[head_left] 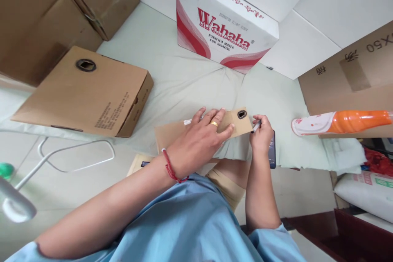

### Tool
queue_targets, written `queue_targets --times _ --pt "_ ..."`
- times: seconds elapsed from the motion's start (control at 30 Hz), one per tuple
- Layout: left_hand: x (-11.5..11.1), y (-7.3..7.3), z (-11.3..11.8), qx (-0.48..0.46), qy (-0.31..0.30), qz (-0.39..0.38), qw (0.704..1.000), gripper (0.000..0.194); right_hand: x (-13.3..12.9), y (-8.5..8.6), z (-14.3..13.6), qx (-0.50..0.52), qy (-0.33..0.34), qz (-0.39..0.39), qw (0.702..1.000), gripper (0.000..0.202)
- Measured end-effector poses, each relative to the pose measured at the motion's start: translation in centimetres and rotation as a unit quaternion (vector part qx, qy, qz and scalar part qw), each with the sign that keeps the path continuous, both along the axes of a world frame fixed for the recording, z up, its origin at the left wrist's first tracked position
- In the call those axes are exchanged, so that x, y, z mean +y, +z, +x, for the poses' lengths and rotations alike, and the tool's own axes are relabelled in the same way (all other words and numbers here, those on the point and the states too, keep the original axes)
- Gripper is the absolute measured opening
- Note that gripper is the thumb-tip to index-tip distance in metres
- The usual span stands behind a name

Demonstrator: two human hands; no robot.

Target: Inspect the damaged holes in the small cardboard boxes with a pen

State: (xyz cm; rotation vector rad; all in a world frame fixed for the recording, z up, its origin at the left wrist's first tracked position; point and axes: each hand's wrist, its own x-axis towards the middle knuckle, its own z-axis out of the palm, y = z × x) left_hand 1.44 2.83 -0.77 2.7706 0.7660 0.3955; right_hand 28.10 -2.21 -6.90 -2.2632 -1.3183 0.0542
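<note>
Contacting the cardboard strip (pixel 243 125), the left hand (pixel 202 139) has its grip apart; the right hand (pixel 260 134) clamps a slim tool (pixel 256 126).

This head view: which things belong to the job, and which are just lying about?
In the work: small cardboard piece under the left hand; pen-like tool in the right hand.

Seemingly lying about: Wahaha box; orange bottle; flat cardboard box; perhaps phone.
</note>
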Motion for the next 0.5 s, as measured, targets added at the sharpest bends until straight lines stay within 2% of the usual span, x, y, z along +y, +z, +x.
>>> queue_targets --times 0.17,0.3,0.4,0.5 --pt "0.0 0.3 0.0 0.006 0.002 0.001 1.0 0.048 -0.4 -1.3 0.2 -0.023 0.054 -0.085 0.995 0.026" --pt "0.0 0.5 0.0 0.006 0.003 -0.002 1.0 0.047 -0.5 -1.6 -0.8 -0.025 0.082 -0.102 0.991 0.026" --pt "0.0 0.5 0.0 0.006 0.005 -0.006 1.0 0.047 -1.8 -1.4 -1.5 -0.034 0.106 -0.067 0.991 0.038" --pt "0.0 0.5 0.0 0.008 0.006 -0.011 1.0 0.048 -5.1 -1.2 -2.7 -0.037 0.116 -0.001 0.993 0.031"
